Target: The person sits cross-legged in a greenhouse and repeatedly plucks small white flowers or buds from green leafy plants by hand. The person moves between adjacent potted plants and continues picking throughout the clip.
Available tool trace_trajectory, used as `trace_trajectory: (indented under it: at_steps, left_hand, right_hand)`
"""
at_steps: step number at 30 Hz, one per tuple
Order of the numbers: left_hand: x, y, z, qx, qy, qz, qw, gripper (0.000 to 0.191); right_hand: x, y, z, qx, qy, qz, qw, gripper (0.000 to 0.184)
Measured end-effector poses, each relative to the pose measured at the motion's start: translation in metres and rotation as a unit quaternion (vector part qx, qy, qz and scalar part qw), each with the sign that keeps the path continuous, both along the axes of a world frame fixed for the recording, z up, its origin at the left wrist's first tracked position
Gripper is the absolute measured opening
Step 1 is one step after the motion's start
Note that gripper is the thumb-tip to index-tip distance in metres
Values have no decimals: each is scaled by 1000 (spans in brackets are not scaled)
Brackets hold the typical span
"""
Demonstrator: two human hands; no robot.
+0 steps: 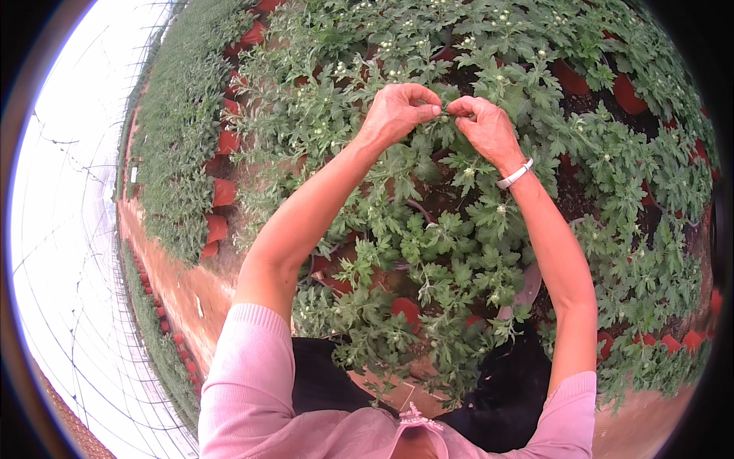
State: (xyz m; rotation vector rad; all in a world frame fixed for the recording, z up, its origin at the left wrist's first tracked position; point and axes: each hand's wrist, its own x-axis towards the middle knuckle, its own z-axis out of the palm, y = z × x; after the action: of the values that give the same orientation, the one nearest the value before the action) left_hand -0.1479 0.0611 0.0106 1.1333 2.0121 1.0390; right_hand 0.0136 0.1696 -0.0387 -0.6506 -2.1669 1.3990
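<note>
My left hand (398, 110) and my right hand (485, 127) meet over a potted plant with lobed leaves, which looks like a chrysanthemum (441, 133). Thumb and forefinger of each hand are pinched together at the tip of one of its shoots. What exactly lies between the fingertips is too small to make out. Small pale green flower buds (469, 172) top other shoots close by. A white band (515, 174) circles my right wrist.
Dense plants in red-brown pots (406, 312) surround me on all sides. To the left, another row of potted plants (172, 149) runs beside a bare soil path (195, 287). A pale mesh wall (63, 218) stands beyond. My dark-trousered legs (510, 384) are among the pots.
</note>
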Motion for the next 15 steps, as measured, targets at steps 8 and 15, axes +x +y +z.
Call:
trace_trajectory:
  at_steps: [8, 15]
  left_hand:
    - [-41, -14, 16, 46, -45, 172, 983, 34]
    - [-41, 11, -6, -10, 8, 170, 985, 34]
  right_hand:
    - [-19, -1, 24, 98, 81, -114, 985, 17]
    - [-46, 4, 40, 142, 105, -131, 976, 18]
